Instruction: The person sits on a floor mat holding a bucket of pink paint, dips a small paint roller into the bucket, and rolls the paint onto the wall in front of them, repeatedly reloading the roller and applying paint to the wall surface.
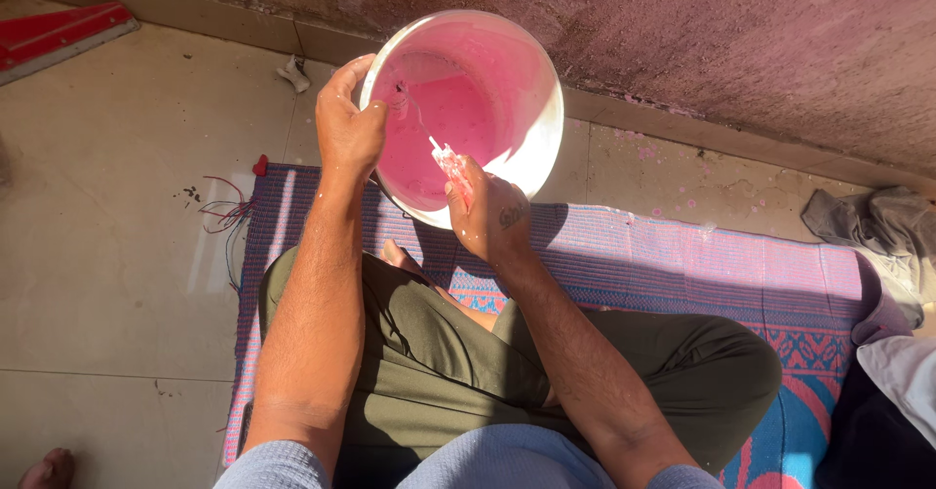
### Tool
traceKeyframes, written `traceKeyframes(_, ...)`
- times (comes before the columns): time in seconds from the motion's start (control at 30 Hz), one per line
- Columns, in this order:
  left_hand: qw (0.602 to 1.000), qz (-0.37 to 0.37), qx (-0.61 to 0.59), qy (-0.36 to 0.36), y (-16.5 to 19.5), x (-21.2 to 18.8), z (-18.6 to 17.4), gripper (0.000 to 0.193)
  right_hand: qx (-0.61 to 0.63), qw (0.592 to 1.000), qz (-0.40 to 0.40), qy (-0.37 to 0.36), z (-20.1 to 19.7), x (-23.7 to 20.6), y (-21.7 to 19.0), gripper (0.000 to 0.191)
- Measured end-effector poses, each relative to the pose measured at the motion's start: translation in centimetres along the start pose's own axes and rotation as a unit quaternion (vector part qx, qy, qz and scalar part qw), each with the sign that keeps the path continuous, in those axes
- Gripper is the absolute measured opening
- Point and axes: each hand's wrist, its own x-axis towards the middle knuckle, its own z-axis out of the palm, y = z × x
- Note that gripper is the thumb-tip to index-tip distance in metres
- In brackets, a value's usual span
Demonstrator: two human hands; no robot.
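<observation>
A white bucket (539, 123) filled with pink liquid stands tilted on the floor in front of my crossed legs. My left hand (348, 126) grips its left rim. My right hand (487, 214) is closed around a pink-stained stick or brush handle (448, 160), which points into the bucket over the pink liquid (444, 118). The lower end of the tool is hidden inside my fist.
I sit on a purple and pink woven mat (682, 265) on a tiled floor. A pink-stained wall (682, 31) rises behind the bucket. Grey cloth (873, 221) lies at the right, red and dark threads (226, 214) at the mat's left edge, a red object (54, 36) at top left.
</observation>
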Motion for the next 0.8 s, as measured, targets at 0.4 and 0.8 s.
traceKeyframes(0.4, 0.988, -0.069, -0.104, 0.091, 0.9, 0.4, -2.1, 0.049, 0.022, 0.996, -0.011, -0.080, -2.4, 2.8, -2.6, 0.036)
traceKeyframes(0.8, 0.957, -0.146, -0.186, 0.166, -3.5, 1.5, -5.7, 0.043, 0.030, 0.989, -0.091, -0.114, -2.0, 5.4, -2.8, 0.040)
